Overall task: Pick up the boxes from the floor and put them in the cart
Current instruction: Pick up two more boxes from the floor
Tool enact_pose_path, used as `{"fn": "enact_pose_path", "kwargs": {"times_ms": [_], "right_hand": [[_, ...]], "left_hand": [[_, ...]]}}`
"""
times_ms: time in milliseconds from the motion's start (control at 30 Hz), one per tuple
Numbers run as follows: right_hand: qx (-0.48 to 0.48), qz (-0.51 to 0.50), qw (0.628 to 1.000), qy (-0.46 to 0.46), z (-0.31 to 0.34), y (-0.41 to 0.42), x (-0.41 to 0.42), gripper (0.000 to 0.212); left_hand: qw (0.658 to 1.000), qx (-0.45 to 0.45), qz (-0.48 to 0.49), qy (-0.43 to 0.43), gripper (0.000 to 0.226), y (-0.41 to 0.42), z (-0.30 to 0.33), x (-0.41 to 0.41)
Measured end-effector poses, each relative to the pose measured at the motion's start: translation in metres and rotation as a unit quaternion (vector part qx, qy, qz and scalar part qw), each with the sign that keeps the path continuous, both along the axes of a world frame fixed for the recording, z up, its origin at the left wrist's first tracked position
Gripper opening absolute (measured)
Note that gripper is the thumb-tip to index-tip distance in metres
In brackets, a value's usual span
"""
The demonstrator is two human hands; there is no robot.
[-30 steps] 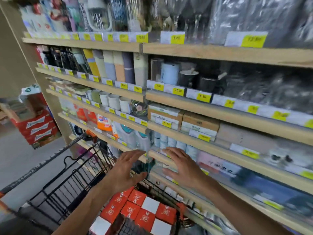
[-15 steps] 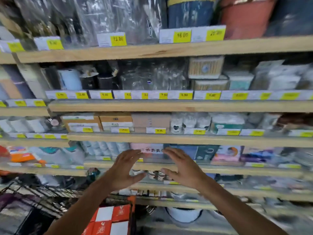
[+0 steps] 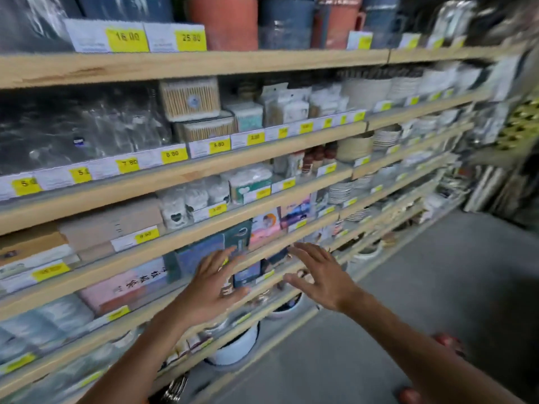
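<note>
My left hand (image 3: 211,282) and my right hand (image 3: 319,275) are both raised in front of me with fingers spread, holding nothing, in front of the wooden shelves (image 3: 186,65) stocked with packaged goods and yellow price tags (image 3: 191,39). No boxes or cart show in this view; only the grey floor (image 3: 437,272) lies to my right, with 2 red-tipped shoes (image 3: 449,342) near the bottom edge.

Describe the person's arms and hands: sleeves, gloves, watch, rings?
Both forearms are bare as far as the frame shows; no sleeve edge is in view. The left hand and right hand wear no gloves. No watch or bracelet shows at either wrist. Motion blur leaves rings uncertain; none is plainly visible.
</note>
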State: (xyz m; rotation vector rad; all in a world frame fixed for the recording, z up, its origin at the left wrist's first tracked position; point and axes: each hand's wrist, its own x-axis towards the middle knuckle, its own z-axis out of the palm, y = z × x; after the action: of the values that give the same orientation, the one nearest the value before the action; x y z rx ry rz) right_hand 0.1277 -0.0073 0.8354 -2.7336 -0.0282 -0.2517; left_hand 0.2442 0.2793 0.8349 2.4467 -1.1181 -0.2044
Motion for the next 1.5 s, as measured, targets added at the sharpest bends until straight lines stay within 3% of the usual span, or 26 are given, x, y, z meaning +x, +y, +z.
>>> {"fn": "enact_pose_path", "kwargs": {"times_ms": [100, 300, 633, 1267, 1500], "right_hand": [[0.001, -0.066, 0.998, 0.007, -0.011, -0.015, -0.047, 0.079], [-0.027, -0.199, 0.978, 0.051, -0.014, -0.046, -0.133, 0.078], [-0.026, -0.359, 0.931, 0.065, -0.018, -0.121, -0.252, 0.095], [0.002, -0.487, 0.872, 0.044, -0.026, -0.333, -0.374, 0.081], [0.017, -0.524, 0.850, 0.060, -0.032, -0.376, -0.376, 0.081]], "left_hand": [[0.998, -0.020, -0.062, -0.005, 0.095, -0.034, -0.009, -0.007], [0.985, -0.042, -0.170, 0.001, 0.087, -0.103, -0.023, -0.032], [0.950, -0.027, -0.310, 0.016, 0.101, -0.234, -0.022, -0.088], [0.892, 0.034, -0.451, 0.000, 0.078, -0.528, -0.018, -0.212], [0.872, 0.033, -0.488, -0.014, 0.074, -0.604, -0.031, -0.208]]}}
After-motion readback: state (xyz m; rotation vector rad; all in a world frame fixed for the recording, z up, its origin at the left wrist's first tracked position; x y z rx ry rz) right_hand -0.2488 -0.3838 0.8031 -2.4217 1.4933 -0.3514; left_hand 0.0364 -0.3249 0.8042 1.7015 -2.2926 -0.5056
